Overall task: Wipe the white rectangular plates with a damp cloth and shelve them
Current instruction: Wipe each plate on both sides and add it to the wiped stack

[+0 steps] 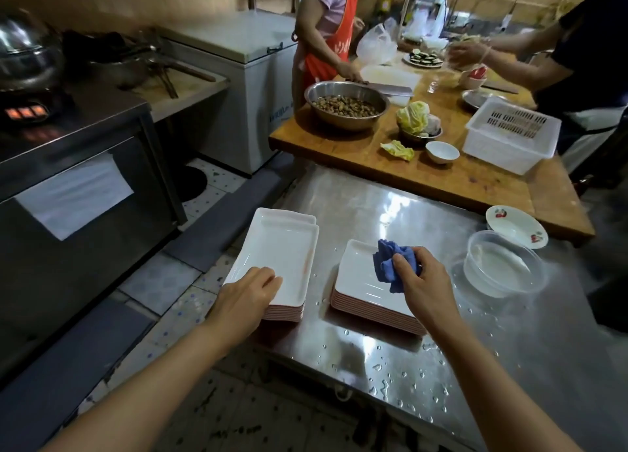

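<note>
Two stacks of white rectangular plates stand on a wet steel table (pixel 390 200). The left stack (pixel 282 251) overhangs the table's left edge, and my left hand (pixel 248 293) rests on the near end of its top plate, fingers curled over the rim. The right stack (pixel 356 278) sits beside it. My right hand (pixel 423 282) is shut on a crumpled blue cloth (pixel 390 263) and holds it on the top plate of the right stack.
A clear plastic tub of water (pixel 503 268) and a flowered bowl (pixel 516 225) stand to the right. Behind is a wooden table (pixel 356 159) with a steel bowl (pixel 346 103), cabbage and a white basket (pixel 513 134). Two people work there. A stove (pixel 68 129) stands left.
</note>
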The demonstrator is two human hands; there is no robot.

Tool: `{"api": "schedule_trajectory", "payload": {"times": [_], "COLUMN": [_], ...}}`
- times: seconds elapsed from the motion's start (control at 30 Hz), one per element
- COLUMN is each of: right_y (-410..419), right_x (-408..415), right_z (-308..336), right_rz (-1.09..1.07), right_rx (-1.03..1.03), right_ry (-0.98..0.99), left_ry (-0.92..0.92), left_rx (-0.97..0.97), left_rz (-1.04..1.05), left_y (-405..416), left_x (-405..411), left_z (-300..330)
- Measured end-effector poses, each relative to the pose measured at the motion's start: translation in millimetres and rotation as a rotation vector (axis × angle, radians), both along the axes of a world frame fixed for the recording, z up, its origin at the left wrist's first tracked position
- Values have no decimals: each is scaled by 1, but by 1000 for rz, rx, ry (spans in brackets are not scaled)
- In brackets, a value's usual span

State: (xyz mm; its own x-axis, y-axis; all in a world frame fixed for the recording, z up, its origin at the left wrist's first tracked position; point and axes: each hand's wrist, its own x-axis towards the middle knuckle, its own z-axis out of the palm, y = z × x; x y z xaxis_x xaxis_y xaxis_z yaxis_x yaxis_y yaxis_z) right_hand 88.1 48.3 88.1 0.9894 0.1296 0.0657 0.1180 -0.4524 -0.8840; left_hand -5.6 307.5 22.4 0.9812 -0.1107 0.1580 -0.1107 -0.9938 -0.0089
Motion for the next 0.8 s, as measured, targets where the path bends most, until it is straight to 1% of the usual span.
{"api": "schedule_trajectory", "payload": {"times": [0.23, 0.33, 0.47, 0.57, 0.67, 0.8], "right_y": [-6, -11, -19, -28, -40, -55], "right_x": [-5, -6, -7, -6, -8, -8], "right_z": [-2, -5, -10, -18, -27, -41], "right_rz": [-51, -95, -172, -238, -313, -391], "right_rx": [-1, -22, -41, -86, -132, -142], "right_ry": [-18, -26, -50, -55, -64, -41], "left_ry": [94, 187, 213, 235, 179, 116], "left_rx": [15, 27, 20, 23, -88, -303], "left_rz": [31, 24, 34, 101, 111, 26], "left_y": [5, 11, 6, -4, -19, -48], "left_x": [16, 21, 24, 32, 41, 58], "left_z": [-8, -8, -3, 3, 12, 17]}}
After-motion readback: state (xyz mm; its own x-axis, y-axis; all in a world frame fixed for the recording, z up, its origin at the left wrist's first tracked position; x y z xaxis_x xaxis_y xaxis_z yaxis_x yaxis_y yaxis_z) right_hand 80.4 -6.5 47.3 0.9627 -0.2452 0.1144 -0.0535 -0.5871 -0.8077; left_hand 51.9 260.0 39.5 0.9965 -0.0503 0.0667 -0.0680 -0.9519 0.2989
